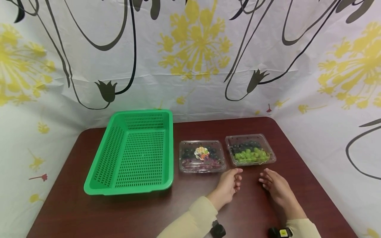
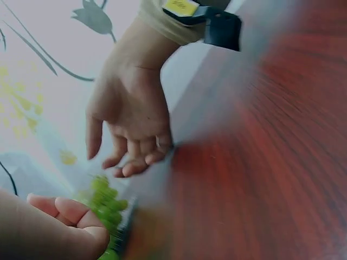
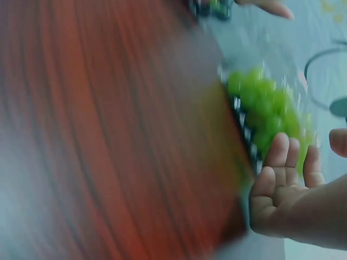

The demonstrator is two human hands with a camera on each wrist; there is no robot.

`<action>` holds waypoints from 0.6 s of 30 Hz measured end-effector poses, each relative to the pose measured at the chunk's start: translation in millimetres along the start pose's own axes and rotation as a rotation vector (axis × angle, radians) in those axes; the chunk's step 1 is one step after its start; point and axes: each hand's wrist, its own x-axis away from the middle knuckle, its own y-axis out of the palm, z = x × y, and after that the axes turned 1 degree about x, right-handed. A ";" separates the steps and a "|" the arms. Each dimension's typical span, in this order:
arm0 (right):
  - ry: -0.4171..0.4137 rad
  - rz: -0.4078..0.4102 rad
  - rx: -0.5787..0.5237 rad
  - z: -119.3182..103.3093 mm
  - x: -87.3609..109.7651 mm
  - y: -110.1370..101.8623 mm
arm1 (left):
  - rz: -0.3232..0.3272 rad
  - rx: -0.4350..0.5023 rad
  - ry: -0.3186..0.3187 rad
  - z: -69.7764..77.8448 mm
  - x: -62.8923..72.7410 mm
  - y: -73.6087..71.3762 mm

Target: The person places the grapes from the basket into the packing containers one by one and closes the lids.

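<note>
A clear plastic box of green and dark grapes [image 1: 251, 149] lies at the right rear of the table. In the head view my left hand [image 1: 227, 185] is just in front of it, near the gap between the two boxes, its fingers loosely bent and holding nothing. My right hand [image 1: 277, 187] hovers at the box's front right, fingers relaxed and nothing in them. The right wrist view shows this hand [image 3: 287, 189] close to the green grapes [image 3: 265, 105]. A second clear box with dark and reddish grapes [image 1: 202, 157] and a round fruit sticker stands left of the first.
An open green plastic basket [image 1: 170, 155] with slotted walls stands on the left of the dark red-brown table [image 1: 89, 215]. A white sheet with yellow and grey flowers [image 1: 196, 96] hangs behind the table and along its sides.
</note>
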 end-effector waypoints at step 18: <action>-0.172 -0.567 -0.350 -60.6 11.8 94.8 | -0.187 0.188 0.141 92.6 35.7 -11.7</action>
